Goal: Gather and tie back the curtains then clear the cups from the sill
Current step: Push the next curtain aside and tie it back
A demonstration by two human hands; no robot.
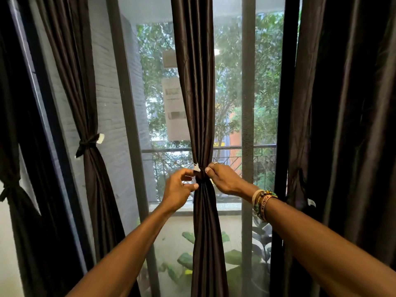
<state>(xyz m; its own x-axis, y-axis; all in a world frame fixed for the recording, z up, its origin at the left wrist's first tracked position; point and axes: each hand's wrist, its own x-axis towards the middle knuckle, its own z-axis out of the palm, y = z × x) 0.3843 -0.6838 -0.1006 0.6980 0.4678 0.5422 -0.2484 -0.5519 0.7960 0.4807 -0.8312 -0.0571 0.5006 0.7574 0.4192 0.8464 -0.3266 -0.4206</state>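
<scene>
Two bare forearms reach up and forward from the lower corners and meet at the middle curtain (196, 82), which hangs straight down the centre of the window and is cinched to a narrow waist at hand height. The left hand (179, 188) comes in from the left with its wrist bent slightly back and its fingers curled. Its forefinger reaches to the white tab (196, 167) at the end of the tie band (200, 177), its thumb lies below against the gathered folds, and it grips that end. The right hand (222, 179), with bracelets (262, 203) stacked on the wrist, lies knuckles-up and pinches the band at the curtain's right edge between thumb and fingertips. Both hands are just beside each other, with the bunched cloth between them. To the left, well apart, the left curtain (85, 93) is already cinched by a knotted band (87, 144), and the far-left curtain (12, 200) is tied as well. The right curtain (342, 125) hangs as a broad dark mass close beside the right forearm. Open glass lies on either side of the middle curtain, bounded by a slanted frame post (128, 125) on the left and an upright post (248, 93) on the right. Beyond the glass are a balcony railing (169, 150) and leafy plants (188, 260).
</scene>
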